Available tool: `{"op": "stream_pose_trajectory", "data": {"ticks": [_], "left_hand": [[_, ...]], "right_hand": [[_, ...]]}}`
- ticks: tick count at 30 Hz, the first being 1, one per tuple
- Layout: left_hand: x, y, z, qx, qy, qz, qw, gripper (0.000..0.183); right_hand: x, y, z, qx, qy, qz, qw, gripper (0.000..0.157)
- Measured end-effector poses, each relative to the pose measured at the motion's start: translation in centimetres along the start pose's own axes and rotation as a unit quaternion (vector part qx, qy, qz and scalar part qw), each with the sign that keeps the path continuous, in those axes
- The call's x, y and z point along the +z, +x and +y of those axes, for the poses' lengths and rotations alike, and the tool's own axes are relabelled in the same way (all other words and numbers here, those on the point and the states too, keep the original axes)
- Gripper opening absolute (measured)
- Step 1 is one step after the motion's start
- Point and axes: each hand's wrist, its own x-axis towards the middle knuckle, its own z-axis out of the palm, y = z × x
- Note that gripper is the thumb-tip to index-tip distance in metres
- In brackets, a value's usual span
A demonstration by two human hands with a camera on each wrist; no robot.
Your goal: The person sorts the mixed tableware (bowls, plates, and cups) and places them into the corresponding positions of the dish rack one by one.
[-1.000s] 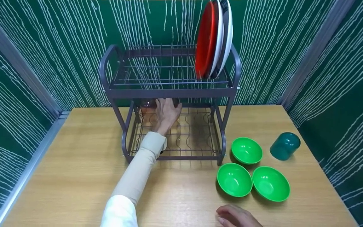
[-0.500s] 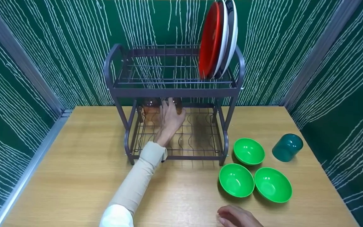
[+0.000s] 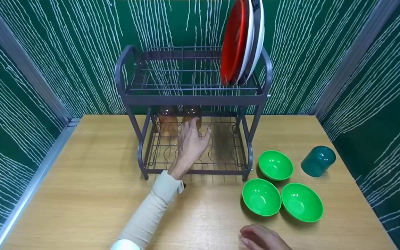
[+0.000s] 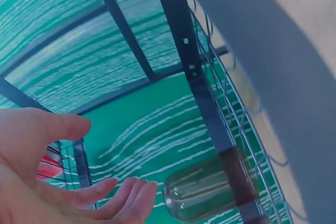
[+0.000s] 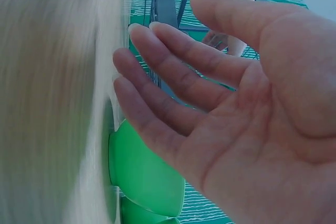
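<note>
My left hand [image 3: 192,142] is over the lower tier of the dark dish rack [image 3: 193,100], its fingers loosely bent and apart with nothing between them. Just beyond its fingertips an upturned brownish glass [image 3: 192,113] stands at the back of that tier; the left wrist view shows the same glass [image 4: 202,190] apart from the fingers. Left of it stands an amber glass [image 3: 167,121], partly behind the upper tier. My right hand [image 3: 264,238] rests near the table's front edge, fingers relaxed and holding nothing. Closest to it is a green bowl [image 3: 261,197].
Two more green bowls, one behind [image 3: 275,165] and one to the right [image 3: 302,202], sit on the wooden table [image 3: 82,194]. A teal glass [image 3: 318,161] stands at the right. Several plates, a red plate [image 3: 234,41] foremost, stand upright on the rack's upper tier. Green walls enclose the table.
My left hand has let go of the brownish glass and drawn back toward the front of the rack, leaving the glass standing at the back. My right hand has stayed in place.
</note>
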Motion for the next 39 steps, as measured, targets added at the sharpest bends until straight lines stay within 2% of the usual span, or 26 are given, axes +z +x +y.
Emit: {"op": "stream_pose_trajectory", "data": {"ticks": [8,12,17,23,29,31,34,38,39], "left_hand": [[0.2,-3.7,1.0,0.004,-0.075,-0.014,0.9971,0.053],[0.2,-5.4,1.6,0.017,-0.106,-0.009,0.9941,0.053],[0.6,-7.1,1.6,0.027,-0.102,0.003,0.9944,0.054],[1.4,-8.6,1.0,0.027,-0.092,-0.008,0.9953,0.051],[1.6,-9.6,0.9,0.029,-0.081,-0.018,0.9962,0.05],[1.6,-9.8,1.1,0.032,-0.077,-0.022,0.9963,0.049],[1.6,-10.2,1.4,0.038,-0.082,-0.03,0.9954,0.047],[1.8,-10.9,1.8,0.049,-0.088,-0.039,0.9941,0.042],[1.9,-11.1,1.9,0.053,-0.086,-0.04,0.9941,0.04]], "right_hand": [[-0.1,0.0,-0.1,-0.025,-0.015,0.014,0.999,0.035],[-0.2,0.1,-0.2,-0.007,0.005,0.003,1.0,0.038],[-0.2,0.1,-0.1,-0.004,0.015,-0.002,1.0,0.038],[-0.1,0.1,0.0,-0.003,0.011,0.0,1.0,0.037],[0.0,-0.1,-0.1,-0.005,0.021,0.012,1.0,0.038],[0.1,-0.2,-0.2,-0.012,0.019,0.024,0.999,0.037],[0.3,-0.7,-0.3,-0.073,-0.016,0.073,0.995,0.032],[0.3,-1.4,-0.8,-0.137,-0.062,0.157,0.976,0.025],[0.2,-1.6,-1.0,-0.132,-0.061,0.172,0.974,0.024]]}}
